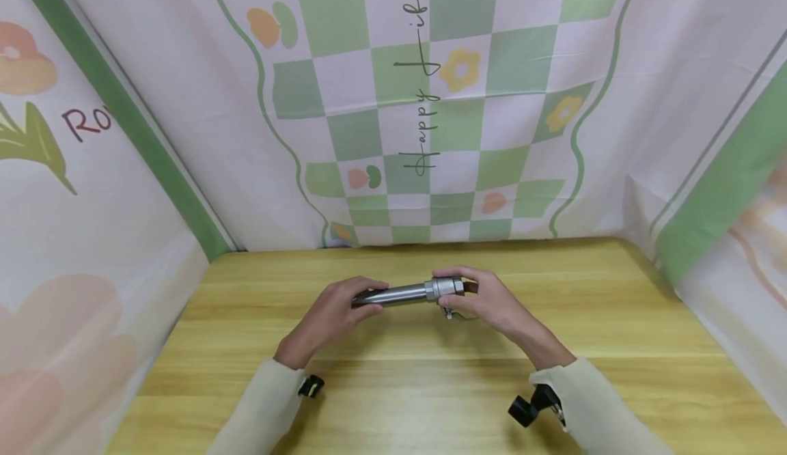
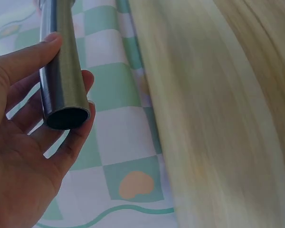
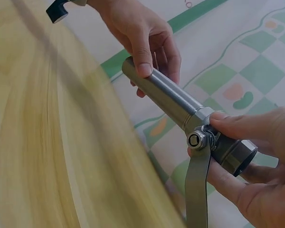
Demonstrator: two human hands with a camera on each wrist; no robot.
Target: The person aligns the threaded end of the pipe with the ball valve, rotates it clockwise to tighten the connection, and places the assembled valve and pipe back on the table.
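Observation:
A shiny metal pipe (image 1: 399,295) is joined at its right end to a ball valve (image 1: 444,287), both held up over the wooden table. My left hand (image 1: 337,310) grips the pipe near its free end, thumb on one side and fingers curled round the other; the round opening faces the camera in the left wrist view. My right hand (image 1: 488,299) pinches the valve body between thumb and fingers. In the right wrist view the valve's flat lever handle (image 3: 197,190) hangs down from the stem nut (image 3: 196,140), and the valve's outer end is open.
The wooden table (image 1: 393,400) spans the space beneath both hands. Behind it hangs a green-and-white checked cloth (image 1: 402,134), with printed cloth walls at left and right. Small black cameras sit at the left cuff (image 1: 311,386) and right cuff (image 1: 533,404).

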